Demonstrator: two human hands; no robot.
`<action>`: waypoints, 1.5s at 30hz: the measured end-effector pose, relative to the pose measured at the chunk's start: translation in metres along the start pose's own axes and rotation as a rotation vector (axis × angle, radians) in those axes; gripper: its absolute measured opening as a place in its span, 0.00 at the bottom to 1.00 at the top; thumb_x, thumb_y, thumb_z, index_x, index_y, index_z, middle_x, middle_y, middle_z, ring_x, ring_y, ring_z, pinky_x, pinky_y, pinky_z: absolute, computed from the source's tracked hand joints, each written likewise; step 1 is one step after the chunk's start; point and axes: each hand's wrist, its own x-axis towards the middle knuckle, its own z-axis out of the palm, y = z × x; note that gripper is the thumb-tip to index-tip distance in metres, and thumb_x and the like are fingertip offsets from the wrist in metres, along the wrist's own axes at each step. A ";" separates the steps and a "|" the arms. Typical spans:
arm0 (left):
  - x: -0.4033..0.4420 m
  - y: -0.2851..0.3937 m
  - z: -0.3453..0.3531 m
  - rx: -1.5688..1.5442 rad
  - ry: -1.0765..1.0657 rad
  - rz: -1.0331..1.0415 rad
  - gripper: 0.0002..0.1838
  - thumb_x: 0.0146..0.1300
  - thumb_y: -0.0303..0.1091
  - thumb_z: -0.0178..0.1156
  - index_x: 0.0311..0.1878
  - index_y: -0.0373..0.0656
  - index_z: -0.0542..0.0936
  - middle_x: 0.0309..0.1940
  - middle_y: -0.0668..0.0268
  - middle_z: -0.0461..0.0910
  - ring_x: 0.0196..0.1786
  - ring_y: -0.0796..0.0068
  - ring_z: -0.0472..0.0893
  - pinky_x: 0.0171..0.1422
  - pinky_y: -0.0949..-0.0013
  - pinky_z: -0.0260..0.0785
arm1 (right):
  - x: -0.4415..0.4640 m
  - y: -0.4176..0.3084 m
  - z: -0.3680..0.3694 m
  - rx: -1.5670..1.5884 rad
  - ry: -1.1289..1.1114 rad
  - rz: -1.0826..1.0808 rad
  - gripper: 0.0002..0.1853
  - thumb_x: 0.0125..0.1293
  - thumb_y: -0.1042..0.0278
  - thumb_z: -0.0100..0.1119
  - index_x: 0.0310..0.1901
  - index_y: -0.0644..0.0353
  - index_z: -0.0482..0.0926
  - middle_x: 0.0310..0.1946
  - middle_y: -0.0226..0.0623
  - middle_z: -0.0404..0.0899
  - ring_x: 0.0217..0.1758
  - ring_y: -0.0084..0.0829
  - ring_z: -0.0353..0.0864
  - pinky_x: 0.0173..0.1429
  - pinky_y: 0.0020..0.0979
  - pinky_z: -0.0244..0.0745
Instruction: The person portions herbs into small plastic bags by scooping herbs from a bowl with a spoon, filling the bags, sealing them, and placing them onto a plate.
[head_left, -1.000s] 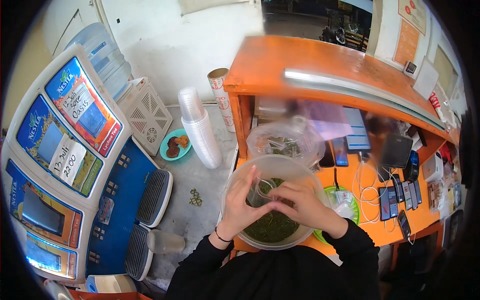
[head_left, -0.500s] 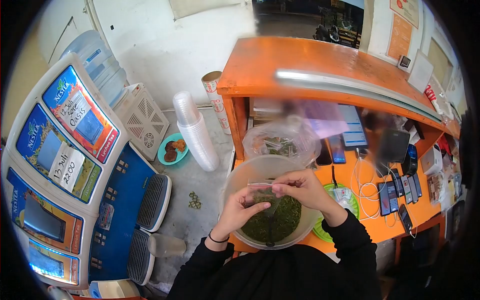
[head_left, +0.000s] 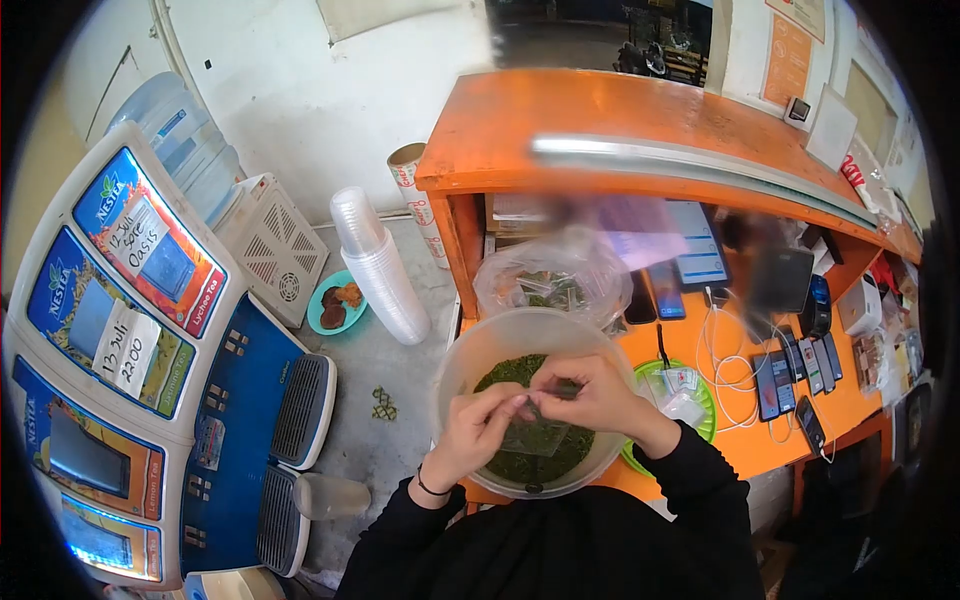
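Observation:
My left hand (head_left: 477,432) and my right hand (head_left: 592,392) meet above a round translucent tub (head_left: 456,362). Between them they pinch the top edge of a small clear zip bag (head_left: 533,436), which hangs below my fingertips. Chopped green leaves (head_left: 512,470) cover the bottom of the tub, partly hidden by my hands and the bag. Whether the bag has anything inside is hard to make out. Behind the tub rests a larger clear plastic bag (head_left: 500,285) with more green leaves in it.
Right of the tub, a green basket (head_left: 709,405) holds small clear packets. Several phones (head_left: 773,385) and white cables lie on the orange counter. To the left stand stacked plastic cups (head_left: 385,290), a turquoise plate (head_left: 340,322) with food, and a tea dispenser (head_left: 240,400).
My fingertips have come together along the bag's top, where its red-edged strip showed before. The bag hangs lower, and the whole view has shifted slightly.

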 end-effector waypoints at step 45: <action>-0.009 -0.019 0.001 -0.100 0.003 -0.194 0.09 0.60 0.27 0.53 0.43 0.34 0.72 0.37 0.62 0.74 0.36 0.76 0.76 0.40 0.75 0.69 | -0.155 0.099 -0.078 -0.292 0.569 0.698 0.07 0.54 0.71 0.59 0.33 0.63 0.81 0.26 0.39 0.77 0.29 0.28 0.74 0.36 0.26 0.67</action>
